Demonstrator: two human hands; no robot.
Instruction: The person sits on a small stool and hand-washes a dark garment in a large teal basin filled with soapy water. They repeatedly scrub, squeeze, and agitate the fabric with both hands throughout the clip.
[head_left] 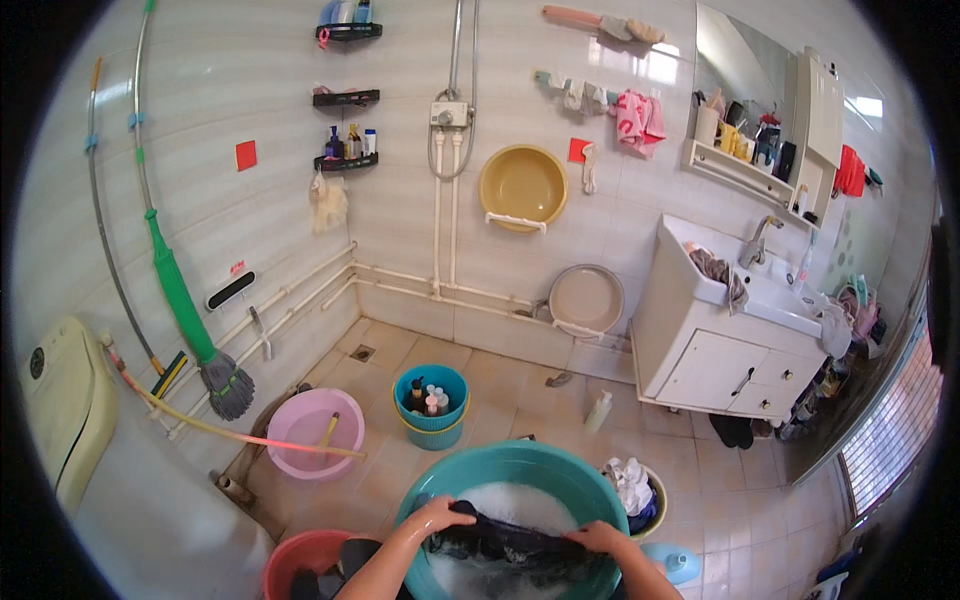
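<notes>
A large green washtub (pixel 420 480) stands on the floor in front of me, with sudsy water (pixel 525 505) in it. Across the tub I stretch a wet black garment (pixel 500 540), its lower part down in the foam; what kind of garment it is I cannot make out. My left hand (pixel 440 515) pinches its upper left end, and my right hand (pixel 598 540) grips the upper right end near the tub's rim. Both hands are closed on the cloth.
Left of the tub are a pink basin (pixel 285 425) with a hose over it, a blue bucket (pixel 435 437) of bottles and a red tub (pixel 285 550). On the right are a laundry basin (pixel 655 510), a blue jug (pixel 675 563) and a sink cabinet (pixel 700 370). A green mop (pixel 180 290) leans left.
</notes>
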